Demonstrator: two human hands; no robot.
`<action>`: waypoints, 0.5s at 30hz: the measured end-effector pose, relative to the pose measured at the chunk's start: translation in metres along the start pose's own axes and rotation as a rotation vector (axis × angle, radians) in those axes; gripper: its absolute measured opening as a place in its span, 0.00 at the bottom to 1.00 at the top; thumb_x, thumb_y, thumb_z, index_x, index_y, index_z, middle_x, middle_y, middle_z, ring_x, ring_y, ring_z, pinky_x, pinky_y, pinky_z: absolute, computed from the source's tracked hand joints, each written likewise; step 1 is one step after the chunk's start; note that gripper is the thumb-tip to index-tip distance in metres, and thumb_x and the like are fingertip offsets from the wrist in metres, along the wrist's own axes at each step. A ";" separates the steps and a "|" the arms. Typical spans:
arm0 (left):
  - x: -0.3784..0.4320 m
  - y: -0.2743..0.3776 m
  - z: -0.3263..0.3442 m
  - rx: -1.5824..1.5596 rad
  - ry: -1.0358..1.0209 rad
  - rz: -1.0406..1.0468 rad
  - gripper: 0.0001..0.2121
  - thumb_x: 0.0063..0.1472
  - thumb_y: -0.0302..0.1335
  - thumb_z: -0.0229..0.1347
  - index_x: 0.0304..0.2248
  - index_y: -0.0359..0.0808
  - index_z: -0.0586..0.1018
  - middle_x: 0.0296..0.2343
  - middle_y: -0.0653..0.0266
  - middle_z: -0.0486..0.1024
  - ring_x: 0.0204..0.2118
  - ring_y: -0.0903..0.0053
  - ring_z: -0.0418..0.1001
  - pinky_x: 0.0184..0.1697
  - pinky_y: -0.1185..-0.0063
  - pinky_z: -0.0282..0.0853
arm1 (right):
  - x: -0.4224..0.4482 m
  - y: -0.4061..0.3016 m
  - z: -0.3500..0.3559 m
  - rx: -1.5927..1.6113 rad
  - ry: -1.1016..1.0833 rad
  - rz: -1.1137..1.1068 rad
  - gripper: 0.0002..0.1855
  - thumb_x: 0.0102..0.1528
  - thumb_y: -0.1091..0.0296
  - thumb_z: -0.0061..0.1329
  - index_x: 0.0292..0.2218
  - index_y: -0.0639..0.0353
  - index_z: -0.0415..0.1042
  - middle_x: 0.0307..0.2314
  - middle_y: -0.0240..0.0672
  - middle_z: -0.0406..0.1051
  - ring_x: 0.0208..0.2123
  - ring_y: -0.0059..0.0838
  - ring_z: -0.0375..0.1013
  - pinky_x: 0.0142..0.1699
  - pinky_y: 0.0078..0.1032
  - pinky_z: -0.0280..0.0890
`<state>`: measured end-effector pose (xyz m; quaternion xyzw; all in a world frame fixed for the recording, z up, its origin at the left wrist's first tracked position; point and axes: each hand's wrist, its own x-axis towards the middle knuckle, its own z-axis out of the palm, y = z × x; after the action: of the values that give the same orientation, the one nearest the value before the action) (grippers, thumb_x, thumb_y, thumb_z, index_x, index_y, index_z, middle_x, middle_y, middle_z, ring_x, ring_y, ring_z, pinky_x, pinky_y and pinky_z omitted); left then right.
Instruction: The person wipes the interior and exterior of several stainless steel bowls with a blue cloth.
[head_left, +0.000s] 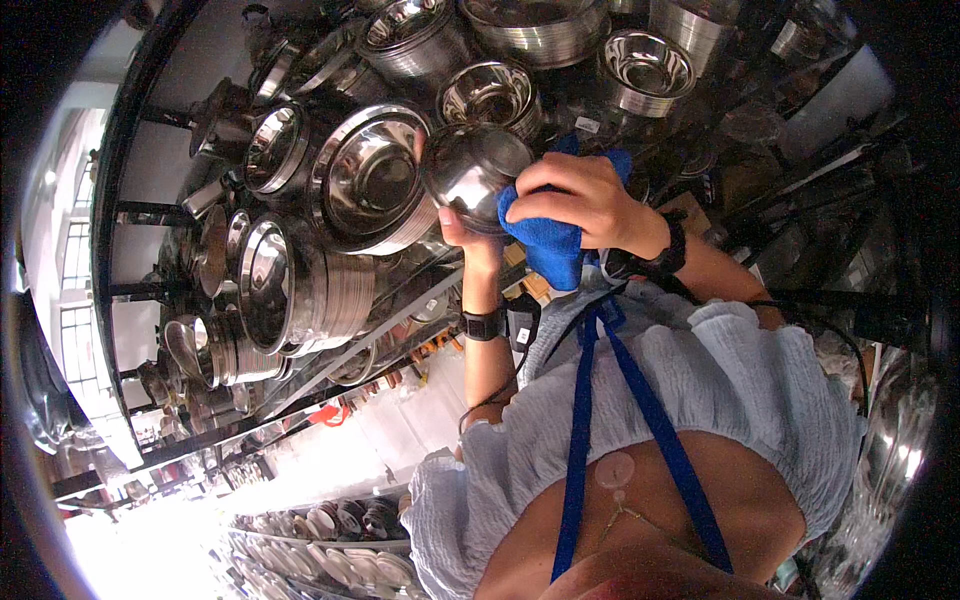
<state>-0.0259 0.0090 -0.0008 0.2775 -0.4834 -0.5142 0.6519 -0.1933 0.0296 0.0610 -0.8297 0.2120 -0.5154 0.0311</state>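
Observation:
My left hand (466, 234) grips a shiny stainless steel bowl (474, 174) by its rim, with the thumb on the near side and fingertips at the far left edge. The bowl is tilted, its rounded outside towards me. Bunched in my right hand (581, 196) is a blue cloth (553, 251), which lies against the right side of the bowl. Just left of the held bowl sits a stack of wide-rimmed steel basins (379, 180). Behind it stands a stack of smaller steel bowls (489, 96).
Steel bowl stacks (646, 71) and a big basin stack (536, 34) fill the shelf beyond my hands. A long stack of steel dishes (307, 289) lies leftward, near the shelf's front edge (367, 341). Racked white plates (352, 566) stand at lower left.

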 end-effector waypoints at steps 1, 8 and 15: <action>-0.001 0.002 0.002 0.001 -0.074 -0.060 0.36 0.58 0.58 0.27 0.56 0.38 0.57 0.51 0.58 0.62 0.50 0.65 0.64 0.54 0.67 0.58 | 0.003 0.000 -0.002 0.021 0.024 0.026 0.15 0.39 0.71 0.54 0.34 0.52 0.72 0.32 0.31 0.67 0.32 0.33 0.72 0.33 0.27 0.68; -0.004 0.015 0.017 0.030 -0.062 0.039 0.43 0.54 0.62 0.32 0.59 0.37 0.47 0.51 0.56 0.60 0.51 0.66 0.62 0.56 0.68 0.55 | 0.006 0.028 -0.003 0.110 0.221 0.286 0.13 0.43 0.78 0.56 0.33 0.59 0.71 0.30 0.36 0.70 0.34 0.36 0.72 0.39 0.27 0.66; -0.002 0.008 0.017 0.014 -0.097 0.016 0.43 0.55 0.62 0.31 0.60 0.37 0.46 0.51 0.57 0.61 0.52 0.69 0.61 0.57 0.70 0.54 | 0.001 -0.003 -0.002 0.081 -0.010 0.083 0.10 0.43 0.71 0.55 0.30 0.59 0.71 0.30 0.36 0.70 0.30 0.35 0.73 0.34 0.28 0.68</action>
<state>-0.0377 0.0154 0.0122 0.2530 -0.5200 -0.5185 0.6299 -0.1934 0.0321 0.0636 -0.8208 0.2250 -0.5177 0.0871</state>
